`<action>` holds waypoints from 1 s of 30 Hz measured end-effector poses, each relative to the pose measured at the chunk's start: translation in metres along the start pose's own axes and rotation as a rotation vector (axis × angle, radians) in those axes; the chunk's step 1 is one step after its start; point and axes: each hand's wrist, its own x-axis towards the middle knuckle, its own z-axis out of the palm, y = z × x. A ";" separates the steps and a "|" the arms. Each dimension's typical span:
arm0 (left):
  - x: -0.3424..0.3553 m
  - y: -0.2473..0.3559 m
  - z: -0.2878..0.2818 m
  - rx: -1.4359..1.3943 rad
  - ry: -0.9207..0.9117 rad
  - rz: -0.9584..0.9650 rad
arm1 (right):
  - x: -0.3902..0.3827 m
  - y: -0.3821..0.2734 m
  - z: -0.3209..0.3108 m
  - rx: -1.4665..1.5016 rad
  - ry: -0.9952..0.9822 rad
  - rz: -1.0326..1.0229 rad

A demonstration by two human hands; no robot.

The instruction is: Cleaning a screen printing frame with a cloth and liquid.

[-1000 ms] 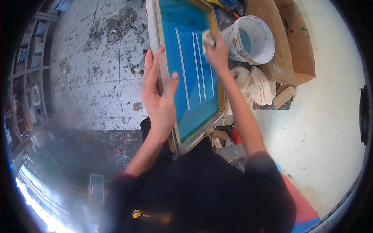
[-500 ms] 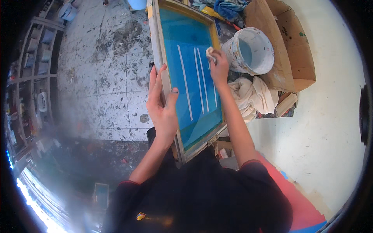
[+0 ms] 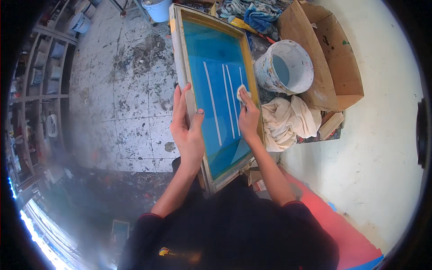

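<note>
blue sheet [image 3: 216,38] fills one wooden frame [image 3: 180,54], and the frame is right in front of the person's dark shirt [image 3: 225,229]. i can't tell if its near end touches the shirt. the right arm hides some of its right side. the left hand [image 3: 185,128] grips the left side, thumb on the front; only two fingers and the thumb show well. the right hand [image 3: 249,118] pinches one small white rag [image 3: 239,94] against the sheet, and its fingers cover part of the rag. there are four white lines [image 3: 212,103] on the sheet; the low part of the right one is hidden by the rag and hand. to the right are one messy white bucket [image 3: 269,67], one brown box [image 3: 321,85] and one cream cloth [image 3: 288,121], close together. one blue bucket [image 3: 157,11] is cut off at the top. far left, the shelf [image 3: 40,97] is dim and fuzzy, so i can't count its things.
</note>
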 end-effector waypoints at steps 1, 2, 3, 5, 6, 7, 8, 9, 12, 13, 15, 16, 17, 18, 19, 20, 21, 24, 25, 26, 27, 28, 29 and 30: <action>0.001 0.001 0.002 0.000 0.006 0.005 | 0.009 -0.001 0.008 0.008 0.021 0.004; 0.000 0.000 0.001 0.001 0.015 0.007 | 0.027 -0.012 0.018 0.034 0.009 -0.021; -0.002 0.000 -0.001 0.011 0.018 0.006 | 0.048 -0.031 0.031 0.062 -0.010 -0.046; -0.003 0.012 0.005 0.077 -0.029 0.044 | 0.088 -0.071 0.041 0.199 -0.027 -0.162; -0.002 0.011 0.004 0.085 -0.026 0.055 | 0.095 -0.089 0.049 0.209 -0.024 -0.168; -0.002 0.010 0.003 0.109 -0.016 0.056 | 0.100 -0.105 0.054 0.246 -0.081 -0.279; -0.002 0.007 0.005 0.129 -0.010 0.057 | 0.106 -0.112 0.058 0.276 -0.137 -0.389; -0.001 0.004 0.005 0.131 -0.015 0.067 | 0.113 -0.116 0.062 0.278 -0.127 -0.394; 0.002 -0.002 0.003 0.094 -0.014 0.060 | 0.146 -0.111 0.074 0.281 -0.142 -0.456; 0.001 0.002 0.003 0.074 -0.016 0.049 | 0.164 -0.105 0.081 0.250 -0.113 -0.453; -0.003 0.005 0.004 0.058 -0.021 0.035 | 0.194 -0.079 0.091 0.221 -0.083 -0.444; -0.002 0.008 0.007 0.059 -0.018 0.036 | 0.209 -0.056 0.090 0.159 -0.029 -0.364; -0.001 0.009 0.009 0.057 -0.018 0.035 | 0.218 -0.031 0.086 0.093 0.026 -0.282; -0.001 0.011 0.011 0.059 -0.022 0.039 | 0.220 -0.003 0.075 0.075 0.003 -0.176; -0.001 0.011 0.014 0.062 -0.026 0.054 | 0.217 0.027 0.062 0.054 -0.022 -0.070; -0.001 0.010 0.015 0.063 -0.033 0.068 | 0.205 0.054 0.048 -0.024 -0.031 -0.021; -0.001 0.012 0.014 0.066 -0.034 0.070 | 0.188 0.065 0.040 -0.094 -0.045 0.026; -0.003 0.007 0.012 -0.017 -0.014 0.014 | 0.105 0.025 0.026 0.065 -0.129 0.179; -0.005 0.009 0.011 -0.031 -0.009 0.005 | 0.079 -0.006 0.025 0.168 -0.144 0.163; -0.005 0.008 0.008 -0.047 -0.002 -0.010 | 0.053 -0.040 0.031 0.225 -0.110 -0.002; -0.003 0.007 0.009 -0.051 -0.014 -0.006 | 0.044 -0.072 0.036 0.272 -0.061 -0.164; -0.003 0.006 0.008 -0.018 -0.022 0.023 | 0.053 -0.101 0.042 0.316 -0.099 -0.243; -0.006 0.004 0.005 0.019 -0.022 0.043 | 0.060 -0.125 0.052 0.363 -0.147 -0.317; -0.010 0.006 0.006 0.022 -0.035 0.039 | 0.087 -0.138 0.059 0.367 -0.108 -0.390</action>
